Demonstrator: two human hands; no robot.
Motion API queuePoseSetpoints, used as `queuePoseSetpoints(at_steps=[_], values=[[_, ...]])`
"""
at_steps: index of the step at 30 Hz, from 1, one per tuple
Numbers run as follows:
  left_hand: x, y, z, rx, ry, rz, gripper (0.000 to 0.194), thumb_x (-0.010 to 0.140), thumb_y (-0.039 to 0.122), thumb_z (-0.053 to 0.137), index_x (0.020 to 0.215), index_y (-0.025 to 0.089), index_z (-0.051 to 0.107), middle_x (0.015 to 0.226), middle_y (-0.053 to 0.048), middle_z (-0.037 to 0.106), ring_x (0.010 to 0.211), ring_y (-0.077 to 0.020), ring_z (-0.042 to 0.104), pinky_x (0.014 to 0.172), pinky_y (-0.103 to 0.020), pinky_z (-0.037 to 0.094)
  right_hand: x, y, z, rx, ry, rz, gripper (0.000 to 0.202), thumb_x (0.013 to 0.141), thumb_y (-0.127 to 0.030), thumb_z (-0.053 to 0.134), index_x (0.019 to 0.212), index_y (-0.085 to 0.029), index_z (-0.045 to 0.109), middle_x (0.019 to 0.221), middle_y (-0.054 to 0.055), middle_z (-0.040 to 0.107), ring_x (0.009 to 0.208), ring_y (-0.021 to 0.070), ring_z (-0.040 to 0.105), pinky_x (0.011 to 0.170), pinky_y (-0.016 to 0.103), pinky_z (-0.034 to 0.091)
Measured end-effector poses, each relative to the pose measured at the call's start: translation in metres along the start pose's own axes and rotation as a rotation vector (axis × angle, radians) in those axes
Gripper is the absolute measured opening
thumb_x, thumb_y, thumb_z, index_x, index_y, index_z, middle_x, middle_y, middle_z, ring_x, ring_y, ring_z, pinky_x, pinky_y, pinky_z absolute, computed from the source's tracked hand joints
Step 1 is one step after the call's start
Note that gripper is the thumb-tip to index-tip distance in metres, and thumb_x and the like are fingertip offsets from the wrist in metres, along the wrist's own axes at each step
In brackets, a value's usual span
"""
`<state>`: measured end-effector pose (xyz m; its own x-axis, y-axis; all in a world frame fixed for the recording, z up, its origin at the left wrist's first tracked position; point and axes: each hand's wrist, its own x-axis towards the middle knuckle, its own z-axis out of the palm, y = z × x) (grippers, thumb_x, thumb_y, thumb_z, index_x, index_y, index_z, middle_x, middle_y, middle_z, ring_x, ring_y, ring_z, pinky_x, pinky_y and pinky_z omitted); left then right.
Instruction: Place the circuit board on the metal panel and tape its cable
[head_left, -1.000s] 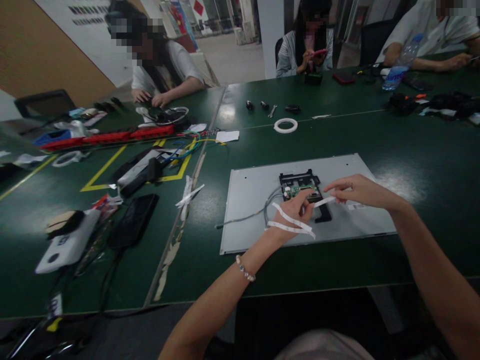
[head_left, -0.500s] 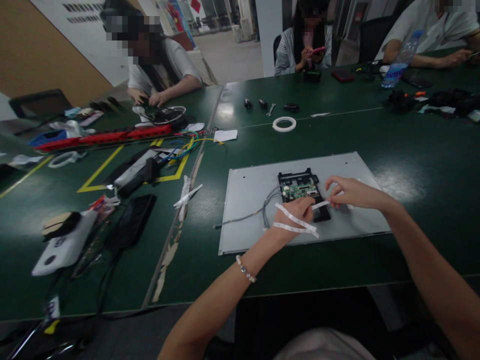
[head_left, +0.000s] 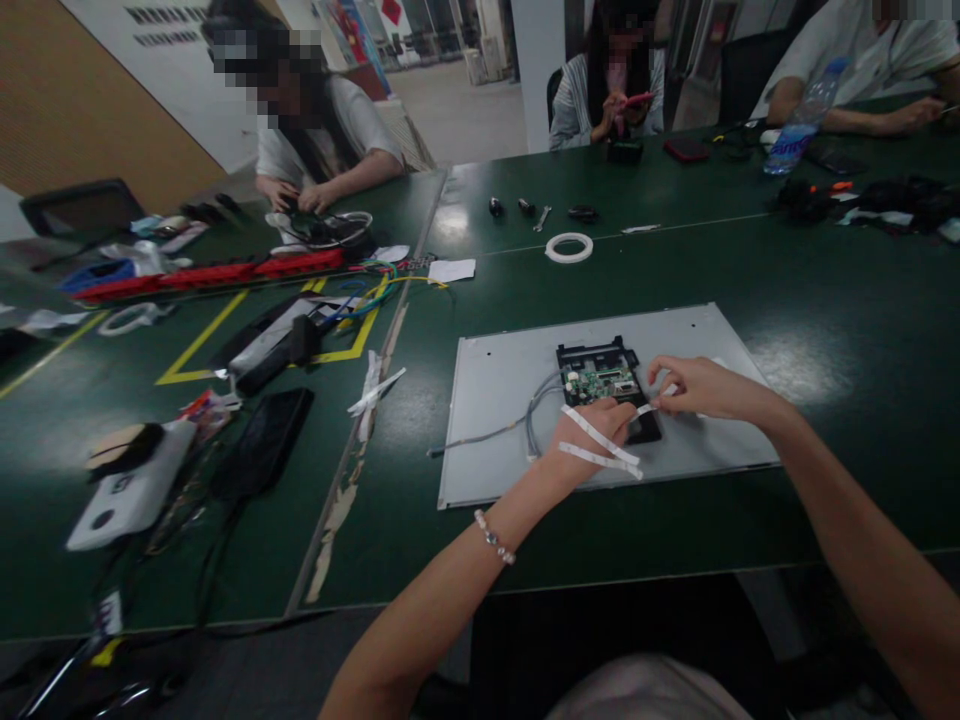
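A flat grey panel [head_left: 499,400] lies on the green table, bearing a black frame with a green circuit board [head_left: 600,383]. Grey cables [head_left: 499,433] run from the frame's left side. My left hand [head_left: 596,430] is closed at the frame's lower edge, pinching one end of a short white strip [head_left: 644,409]. White strips [head_left: 600,456] also lie across the back of this hand. Just right of the frame, my right hand [head_left: 686,387] pinches the strip's other end between thumb and finger.
A white tape roll [head_left: 568,248], a small wrench [head_left: 543,219] and black parts lie beyond the panel. Phones, adapters and a red power strip [head_left: 210,274] are on the left. Three people sit across the table, near a bottle [head_left: 802,120].
My left hand has shifted slightly right, and the visible piece of strip between my hands is shorter. The right hand has moved only a little.
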<state>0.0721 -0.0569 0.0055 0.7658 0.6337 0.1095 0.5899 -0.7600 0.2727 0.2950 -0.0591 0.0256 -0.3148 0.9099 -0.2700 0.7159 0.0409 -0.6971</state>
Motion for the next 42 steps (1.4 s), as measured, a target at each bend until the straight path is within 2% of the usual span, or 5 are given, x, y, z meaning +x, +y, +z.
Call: queuePoseSetpoints(at_steps=[12, 17, 30, 35, 42], values=[[-0.001, 0.000, -0.002, 0.064, -0.026, -0.036, 0.022, 0.090, 0.025, 0.040, 0.091, 0.020, 0.062, 0.079, -0.003, 0.062, 0.066, -0.0151, 0.059, 0.051, -0.023, 0.037, 0.004, 0.020, -0.003, -0.192, 0.065, 0.016, 0.020, 0.075, -0.036, 0.062, 0.087, -0.022, 0.056, 0.069, -0.002, 0.063, 0.062, 0.0148, 0.059, 0.054, 0.026, 0.038], [-0.002, 0.001, -0.007, 0.102, -0.057, 0.024, 0.024, 0.088, 0.020, 0.043, 0.103, 0.022, 0.061, 0.087, -0.003, 0.060, 0.067, -0.0142, 0.058, 0.050, -0.023, 0.036, 0.004, 0.032, -0.008, -0.171, 0.043, 0.049, 0.018, 0.078, -0.037, 0.060, 0.085, -0.021, 0.056, 0.067, -0.002, 0.064, 0.060, 0.0141, 0.059, 0.055, 0.027, 0.039], [-0.001, -0.005, -0.010, 0.055, -0.098, 0.080, 0.030, 0.086, 0.015, 0.040, 0.109, 0.022, 0.058, 0.095, -0.002, 0.058, 0.068, -0.0127, 0.057, 0.051, -0.023, 0.037, 0.006, 0.027, -0.008, -0.315, 0.124, 0.071, 0.007, 0.078, -0.026, 0.056, 0.075, -0.020, 0.056, 0.065, -0.002, 0.063, 0.058, 0.0135, 0.057, 0.055, 0.027, 0.038], [-0.003, -0.008, -0.012, 0.050, -0.071, 0.086, 0.027, 0.084, 0.015, 0.043, 0.105, 0.021, 0.059, 0.094, -0.002, 0.058, 0.068, -0.0125, 0.056, 0.049, -0.022, 0.034, 0.011, 0.017, 0.001, -0.191, 0.352, -0.027, 0.017, 0.084, -0.026, 0.050, 0.095, -0.019, 0.060, 0.087, 0.004, 0.067, 0.080, 0.0172, 0.062, 0.068, 0.028, 0.045], [-0.005, -0.008, -0.007, 0.053, -0.036, 0.084, 0.027, 0.084, 0.016, 0.045, 0.106, 0.022, 0.059, 0.097, -0.002, 0.059, 0.070, -0.0128, 0.057, 0.052, -0.022, 0.038, 0.018, -0.001, 0.020, -0.105, 0.317, -0.241, 0.028, 0.087, -0.029, 0.050, 0.112, -0.022, 0.060, 0.109, 0.006, 0.063, 0.091, 0.0189, 0.060, 0.077, 0.033, 0.048]])
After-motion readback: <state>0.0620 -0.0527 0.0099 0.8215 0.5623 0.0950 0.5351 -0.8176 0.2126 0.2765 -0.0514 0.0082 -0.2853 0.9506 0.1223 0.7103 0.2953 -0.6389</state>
